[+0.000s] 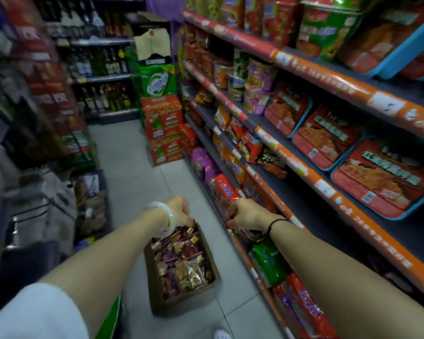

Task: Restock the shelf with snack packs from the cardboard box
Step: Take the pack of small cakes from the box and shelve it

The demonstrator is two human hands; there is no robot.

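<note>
Fingers [187,214] of the left hand [179,210] curl downward into the far end of the cardboard box [157,298], right on top of the snack packs [181,260] heaped inside it. Their tips are hidden behind the knuckles and the wrappers, so it cannot be told whether they already pinch a pack or only touch one. The left arm is stretched almost straight, forward and down, with the back of the hand up and a white bangle [162,216] at the wrist. The box sits on the floor directly below these fingers and is nearly full, which suggests the restocking is at an early stage.

To the right, the fingers [231,212] of the right hand [246,214] are curled round the near edge of a red pack [224,192] on the low shelf [255,274], thumb underneath, gripping it. That arm also reaches forward, wrist bent slightly inward, with a dark cord [274,223] round it. A green pack [269,263] lies just behind and below this hand.

The step in hand looks like picking a pack from the box while the right hand steadies the row. The next move likely calls for a firm pinch and a lift clear of the box, then a gap beside the red pack.
</note>
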